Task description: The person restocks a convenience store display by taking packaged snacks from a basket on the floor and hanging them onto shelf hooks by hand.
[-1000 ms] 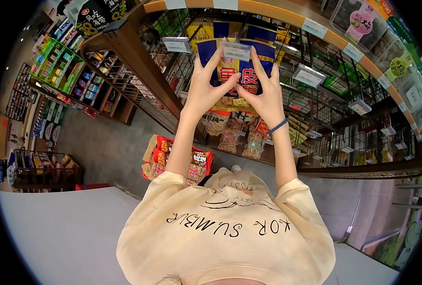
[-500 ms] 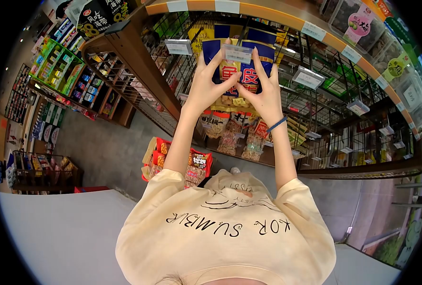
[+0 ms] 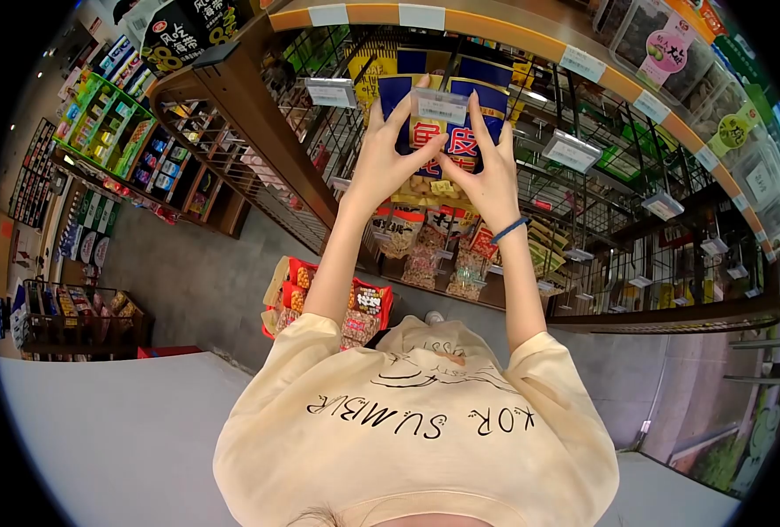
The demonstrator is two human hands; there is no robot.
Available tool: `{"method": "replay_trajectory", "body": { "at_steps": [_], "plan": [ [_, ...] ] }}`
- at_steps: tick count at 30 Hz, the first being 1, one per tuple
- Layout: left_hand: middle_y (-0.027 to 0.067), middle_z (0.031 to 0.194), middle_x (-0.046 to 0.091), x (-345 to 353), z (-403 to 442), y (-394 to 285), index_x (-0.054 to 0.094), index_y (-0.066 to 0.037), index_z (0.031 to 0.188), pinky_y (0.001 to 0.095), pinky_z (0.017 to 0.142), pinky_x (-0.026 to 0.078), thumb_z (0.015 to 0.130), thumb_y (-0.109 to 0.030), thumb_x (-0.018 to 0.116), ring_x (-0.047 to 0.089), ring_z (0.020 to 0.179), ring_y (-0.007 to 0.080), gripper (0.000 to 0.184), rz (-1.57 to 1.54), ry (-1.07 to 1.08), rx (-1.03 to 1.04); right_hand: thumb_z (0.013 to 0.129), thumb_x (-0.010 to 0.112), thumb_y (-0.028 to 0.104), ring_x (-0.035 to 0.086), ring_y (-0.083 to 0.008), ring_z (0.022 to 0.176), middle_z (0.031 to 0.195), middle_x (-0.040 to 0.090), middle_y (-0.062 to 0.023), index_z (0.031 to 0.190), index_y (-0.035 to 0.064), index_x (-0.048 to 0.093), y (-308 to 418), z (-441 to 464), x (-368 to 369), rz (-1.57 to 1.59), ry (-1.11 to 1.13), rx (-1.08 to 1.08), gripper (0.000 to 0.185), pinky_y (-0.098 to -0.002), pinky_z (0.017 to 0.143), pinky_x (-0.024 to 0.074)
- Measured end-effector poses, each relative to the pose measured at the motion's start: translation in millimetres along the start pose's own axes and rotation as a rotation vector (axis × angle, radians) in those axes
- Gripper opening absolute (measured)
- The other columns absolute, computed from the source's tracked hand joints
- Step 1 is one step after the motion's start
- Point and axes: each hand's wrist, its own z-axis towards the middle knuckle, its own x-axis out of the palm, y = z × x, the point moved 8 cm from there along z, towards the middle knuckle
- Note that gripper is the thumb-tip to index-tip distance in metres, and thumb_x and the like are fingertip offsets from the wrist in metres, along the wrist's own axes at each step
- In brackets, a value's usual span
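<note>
Blue-and-yellow snack packaging (image 3: pixel 464 132) with large Chinese lettering hangs upright in the wire rack. It lies partly behind my hands and a clear price-tag holder (image 3: pixel 439 105); whether it is one bag or two side by side I cannot tell. My left hand (image 3: pixel 385 162) lies over its left side, fingers spread and thumb stretched inward across the front. On the right side rests my right hand (image 3: pixel 488 171), its fingers also apart, a dark blue band on the wrist. The two thumbs nearly meet in the middle. Some fingertips are hidden.
An orange-edged shelf (image 3: pixel 495 31) with price labels curves above the rack. More snack bags (image 3: pixel 425 250) stand on the lower shelf. Red snack packs (image 3: pixel 368 307) sit below my left arm. A brown wooden post (image 3: pixel 271 105) rises at left, with grey floor (image 3: pixel 192 272) beside it.
Almost nothing differs. Both hands keep their places on the snack packaging, and the view has shifted very slightly.
</note>
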Motion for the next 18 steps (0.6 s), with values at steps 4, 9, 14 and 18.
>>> {"method": "replay_trajectory", "body": {
  "at_steps": [4,9,14,18],
  "plan": [
    [0.0215,0.104,0.046,3.5,-0.7,13.3,0.040,-0.024,0.136,0.0414,0.089,0.040,0.076,-0.033,0.069,0.048,0.101,0.0358,0.067,0.061,-0.020,-0.043,0.075,0.070,0.029,0.059,-0.0368,0.094,0.116,0.043,-0.0219,0.141,0.0280,0.027,-2.8,1.1,1.7,-0.031,-0.010,0.024,0.079,-0.0424,0.070,0.0535],
    [0.0173,0.109,0.044,6.6,-0.2,18.8,0.041,-0.020,0.135,0.0381,0.089,0.039,0.076,-0.026,0.069,0.048,0.098,0.0307,0.065,0.033,-0.066,-0.077,0.074,0.070,0.027,0.059,-0.0371,0.091,0.113,0.043,-0.0219,0.141,0.0270,0.028,-8.2,2.4,5.6,-0.045,-0.061,0.022,0.079,-0.0417,0.068,0.0529],
    [0.0171,0.105,0.040,12.5,3.1,22.0,0.037,-0.027,0.138,0.0379,0.085,0.043,0.078,-0.025,0.067,0.048,0.096,0.0316,0.067,-0.011,-0.089,-0.053,0.074,0.070,0.025,0.058,-0.0374,0.090,0.111,0.043,-0.0211,0.140,0.0258,0.030,-14.3,7.0,8.0,-0.071,-0.102,0.015,0.078,-0.0415,0.067,0.0521],
    [0.0138,0.114,0.043,16.9,6.1,21.9,0.039,-0.021,0.136,0.0364,0.090,0.039,0.078,-0.017,0.066,0.044,0.101,0.0287,0.064,-0.057,-0.066,-0.125,0.074,0.071,0.024,0.053,-0.0391,0.098,0.114,0.042,-0.0235,0.140,0.0261,0.030,-19.5,9.7,10.5,-0.062,-0.074,0.097,0.079,-0.0425,0.075,0.0483]
  ]
}}
